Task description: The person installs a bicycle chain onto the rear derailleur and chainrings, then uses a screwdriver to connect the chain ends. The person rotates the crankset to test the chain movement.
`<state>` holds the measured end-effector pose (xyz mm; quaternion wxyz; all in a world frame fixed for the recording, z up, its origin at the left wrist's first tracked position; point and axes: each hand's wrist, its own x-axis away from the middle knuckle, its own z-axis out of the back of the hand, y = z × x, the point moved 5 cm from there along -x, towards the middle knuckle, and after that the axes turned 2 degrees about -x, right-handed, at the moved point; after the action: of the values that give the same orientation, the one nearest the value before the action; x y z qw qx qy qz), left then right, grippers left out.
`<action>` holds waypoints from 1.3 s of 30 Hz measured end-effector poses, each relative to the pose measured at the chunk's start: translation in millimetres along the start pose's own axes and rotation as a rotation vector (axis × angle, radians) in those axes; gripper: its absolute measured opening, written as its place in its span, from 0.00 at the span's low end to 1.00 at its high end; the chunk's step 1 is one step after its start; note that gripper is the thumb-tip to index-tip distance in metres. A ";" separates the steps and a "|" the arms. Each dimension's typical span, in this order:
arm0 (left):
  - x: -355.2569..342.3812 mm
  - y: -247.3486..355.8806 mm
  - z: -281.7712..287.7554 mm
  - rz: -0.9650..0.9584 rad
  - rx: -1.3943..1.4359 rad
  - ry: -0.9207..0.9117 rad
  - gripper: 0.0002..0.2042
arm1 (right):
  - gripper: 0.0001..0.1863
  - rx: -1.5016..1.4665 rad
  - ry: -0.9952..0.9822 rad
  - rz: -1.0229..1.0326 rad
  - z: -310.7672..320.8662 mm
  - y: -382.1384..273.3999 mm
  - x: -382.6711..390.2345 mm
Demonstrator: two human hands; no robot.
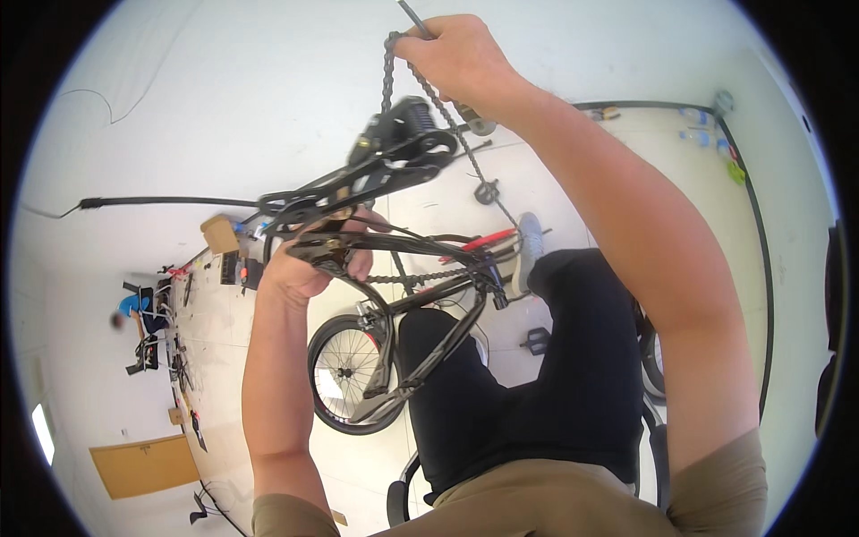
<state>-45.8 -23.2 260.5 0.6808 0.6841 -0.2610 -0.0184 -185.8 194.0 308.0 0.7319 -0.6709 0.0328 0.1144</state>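
Left hand (302, 271) grips a glossy black metal bicycle frame (407, 242) before black-trousered legs (573, 358), apparently steadying it; raised right hand (461, 58) grasps a dark metal roller chain (387, 85) (beside a slim dark rod (413, 18)), seemingly holding its strands up.

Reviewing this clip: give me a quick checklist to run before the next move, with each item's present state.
1. Bicycle frame supported: ok, the left hand grips its dark parts.
2. Chain in hand: ok, the right hand holds it raised.
3. Chain slack gathered up: not ok, two strands hang from the right hand.
4. Chain free of snags: cannot tell, dark bicycle parts hide some of it.
5. Thin dark rod at the right hand identified: cannot tell, only a short length shows.
6. Spoked wheel attached to the frame: cannot tell, frame parts overlap it.
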 end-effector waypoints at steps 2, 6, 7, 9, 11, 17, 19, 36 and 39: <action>0.5 10.4 7.3 -0.074 0.136 0.052 0.20 | 0.16 -0.060 -0.059 -0.016 -15.2 0.1 -13.0; -7.0 48.9 -7.6 -0.164 0.206 0.097 0.17 | 0.15 -0.125 -0.145 -0.093 -35.4 -2.7 -15.4; -7.6 51.7 -7.9 -0.237 0.298 0.127 0.18 | 0.15 -0.107 -0.192 -0.104 -39.0 -0.8 -13.9; -3.2 70.9 -11.1 -0.431 0.371 0.100 0.22 | 0.16 -0.029 -0.326 -0.017 -51.2 5.0 -14.9; -3.1 84.4 -9.7 -0.522 0.616 -0.163 0.23 | 0.15 -0.161 -0.441 -0.069 -59.6 9.7 2.1; 9.1 117.3 -26.2 -0.801 0.402 0.094 0.28 | 0.09 -0.319 -0.300 -0.190 -11.0 42.6 58.3; 17.0 125.9 -32.0 -0.882 0.303 0.115 0.33 | 0.10 -0.244 -0.190 -0.263 6.3 59.8 87.8; 28.4 133.4 -56.9 -0.956 0.265 0.242 0.33 | 0.18 0.196 -0.370 -0.104 -36.4 143.2 179.3; 32.2 134.4 -56.8 -0.969 0.202 0.315 0.44 | 0.14 0.388 -0.286 -0.035 -38.6 150.3 186.1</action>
<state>-41.0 25.3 401.8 0.5559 0.7831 0.1908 -0.2033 -32.7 189.8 120.3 0.8462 -0.4952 -0.0617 0.1871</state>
